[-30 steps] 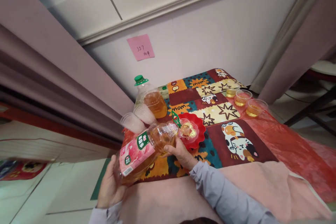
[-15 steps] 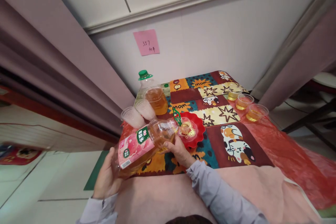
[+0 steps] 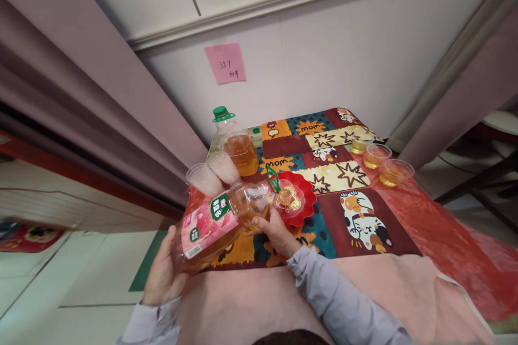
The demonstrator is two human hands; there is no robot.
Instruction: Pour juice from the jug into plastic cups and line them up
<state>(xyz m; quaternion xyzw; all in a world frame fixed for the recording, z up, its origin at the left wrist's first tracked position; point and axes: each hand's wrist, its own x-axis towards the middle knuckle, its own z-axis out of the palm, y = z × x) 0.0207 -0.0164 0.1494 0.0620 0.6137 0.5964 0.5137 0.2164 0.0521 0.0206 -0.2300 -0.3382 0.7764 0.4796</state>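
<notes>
Pink-label bottle [image 3: 218,218] tilted; left hand [image 3: 164,275], right hand [image 3: 275,232] gripping it; note [image 3: 225,63] "357", mat [image 3: 332,215] "mom".

Both hands [image 3: 162,275] tilt a juice bottle [image 3: 220,218] over a cup [image 3: 285,194] on a red plate [image 3: 305,202].

Tilted bottle [image 3: 220,219] left of cup [image 3: 285,194] on plate [image 3: 305,199].

Pink note [image 3: 225,63] reads "357"; tablecloth [image 3: 319,156] patches say "mom"; bottle label [image 3: 204,225] seemingly illegible.
</notes>
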